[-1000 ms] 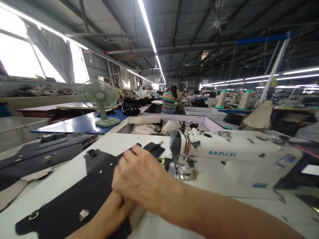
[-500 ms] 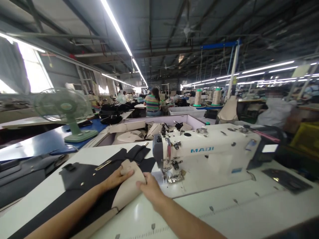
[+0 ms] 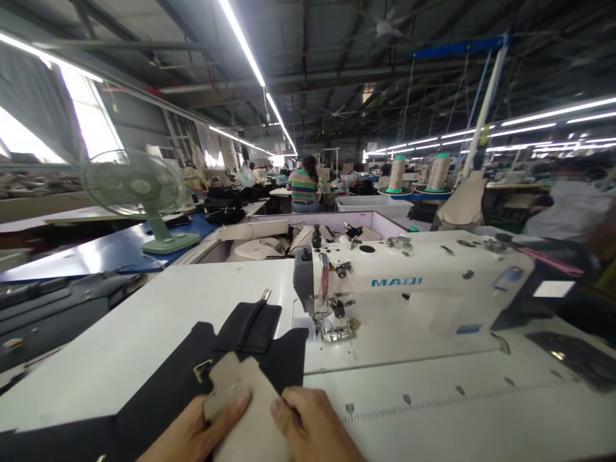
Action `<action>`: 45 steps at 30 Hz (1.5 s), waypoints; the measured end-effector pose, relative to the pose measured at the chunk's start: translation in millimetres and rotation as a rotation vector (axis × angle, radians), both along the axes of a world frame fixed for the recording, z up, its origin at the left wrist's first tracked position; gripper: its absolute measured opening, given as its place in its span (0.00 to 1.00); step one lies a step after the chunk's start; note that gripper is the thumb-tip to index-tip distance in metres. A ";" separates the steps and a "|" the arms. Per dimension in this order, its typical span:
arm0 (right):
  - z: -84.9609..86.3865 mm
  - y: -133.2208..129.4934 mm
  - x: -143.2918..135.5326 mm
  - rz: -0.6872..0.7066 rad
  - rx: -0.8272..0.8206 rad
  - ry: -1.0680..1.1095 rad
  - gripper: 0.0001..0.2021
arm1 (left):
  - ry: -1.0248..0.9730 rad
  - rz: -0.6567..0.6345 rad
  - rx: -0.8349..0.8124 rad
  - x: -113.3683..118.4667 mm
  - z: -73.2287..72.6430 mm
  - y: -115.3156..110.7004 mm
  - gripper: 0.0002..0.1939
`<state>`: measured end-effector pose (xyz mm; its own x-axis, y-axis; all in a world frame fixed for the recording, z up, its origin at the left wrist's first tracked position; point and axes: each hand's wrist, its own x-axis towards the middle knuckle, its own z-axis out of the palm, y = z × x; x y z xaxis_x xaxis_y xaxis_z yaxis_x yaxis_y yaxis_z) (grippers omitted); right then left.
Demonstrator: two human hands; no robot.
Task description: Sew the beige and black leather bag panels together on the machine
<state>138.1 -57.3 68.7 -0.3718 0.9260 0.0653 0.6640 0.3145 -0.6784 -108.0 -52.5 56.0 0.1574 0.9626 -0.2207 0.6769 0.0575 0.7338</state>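
Note:
A beige piece [image 3: 255, 414] is pinched between both hands, low in the middle of the view. My left hand [image 3: 199, 423] is closed on its left side, thumb on top. On its right edge my right hand [image 3: 310, 420] is closed, thumb also on top. Under and behind it lies a black leather piece [image 3: 168, 378] with a gold buckle and a black strap part [image 3: 250, 327] at its upper end. The white sewing machine [image 3: 409, 282] stands just beyond my right hand, its presser foot [image 3: 338, 330] near the black piece's right corner.
Behind the machine is a bin [image 3: 385, 224] of beige pieces. A green fan [image 3: 163, 240] stands on a blue table at the left, with black bags [image 3: 62, 314] nearer. Thread cones [image 3: 439, 173] stand back right. A person in a striped shirt [image 3: 304, 186] is farther off.
Both hands and the beige piece have come nearer and lower in view. The black piece's upper end has shifted down and left, away from the bin. The camera view has shifted too.

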 end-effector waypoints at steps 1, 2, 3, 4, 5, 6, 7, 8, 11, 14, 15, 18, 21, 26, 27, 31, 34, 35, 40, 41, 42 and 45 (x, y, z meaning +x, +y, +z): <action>-2.0 0.6 5.7 0.041 0.004 0.088 0.15 | 0.004 -0.001 -0.056 3.2 20.7 8.2 0.33; -3.4 1.5 9.8 0.085 -0.001 0.156 0.16 | 0.018 -0.033 -0.072 7.0 41.7 19.8 0.33; -4.2 2.5 11.6 0.112 -0.007 0.198 0.17 | 0.040 -0.140 -0.009 11.5 60.8 34.2 0.31; -4.6 3.9 10.9 0.102 -0.008 0.206 0.18 | 0.079 -0.286 0.092 16.5 76.6 50.5 0.28; -4.6 5.6 8.0 0.053 -0.005 0.179 0.18 | 0.130 -0.410 0.214 22.0 87.7 67.6 0.25; -4.5 7.8 3.3 -0.033 0.010 0.124 0.17 | 0.147 -0.463 0.285 27.9 93.8 84.5 0.23; -4.2 10.4 -2.3 -0.129 0.035 0.041 0.16 | 0.161 -0.495 0.328 33.8 94.9 99.9 0.23; -3.8 13.4 -7.8 -0.214 0.058 -0.055 0.15 | 0.167 -0.497 0.349 39.5 91.9 112.9 0.23; -1.9 21.9 -17.2 -0.293 0.103 -0.265 0.14 | 0.174 -0.423 0.350 52.2 67.3 131.5 0.26; -0.1 23.2 -13.8 -0.279 0.141 -0.304 0.15 | 0.200 -0.307 0.344 55.1 39.0 121.1 0.24; 0.2 21.6 -11.6 -0.266 0.139 -0.322 0.15 | 0.207 -0.276 0.339 54.6 31.4 114.2 0.23; 0.7 14.0 -6.7 -0.249 0.023 -0.450 0.15 | 0.200 -0.215 0.309 50.7 19.0 95.1 0.22; 0.9 8.0 -5.9 -0.221 -0.090 -0.557 0.16 | 0.148 -0.235 0.228 39.5 27.5 87.0 0.25; 1.4 3.2 -9.1 -0.300 -0.005 -0.604 0.18 | 0.215 -0.425 0.285 16.2 66.1 63.2 0.38; 1.2 2.7 -9.5 -0.318 0.018 -0.608 0.17 | 0.304 -0.497 0.374 16.1 70.3 55.3 0.44; -3.5 2.1 -7.8 -0.336 0.027 -0.621 0.17 | 0.530 -0.862 0.637 35.7 64.0 38.2 0.39; -12.8 2.8 -4.9 -0.350 0.085 -0.598 0.16 | 0.591 -0.941 0.811 56.1 48.6 49.0 0.30; -16.9 3.3 -4.4 -0.361 0.112 -0.588 0.16 | 0.621 -0.942 0.854 60.9 44.1 54.5 0.28; -40.6 8.3 -6.3 -0.431 0.167 -0.606 0.11 | 0.662 -0.934 0.934 67.1 27.0 72.6 0.24; -45.4 9.6 -6.4 -0.441 0.194 -0.602 0.11 | 0.645 -0.926 0.947 66.8 23.8 74.0 0.24; -49.9 11.0 -5.7 -0.457 0.219 -0.596 0.10 | 0.622 -0.920 0.956 66.7 20.9 74.9 0.24; -61.6 15.3 1.5 -0.445 0.288 -0.565 0.11 | 0.527 -0.896 0.956 68.1 15.2 75.6 0.25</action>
<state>139.6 -42.0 7.1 -0.0170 0.9713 0.2372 0.9902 0.0493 -0.1309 -39.9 23.1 71.2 0.8919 0.3912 0.2268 0.4213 -0.9011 -0.1029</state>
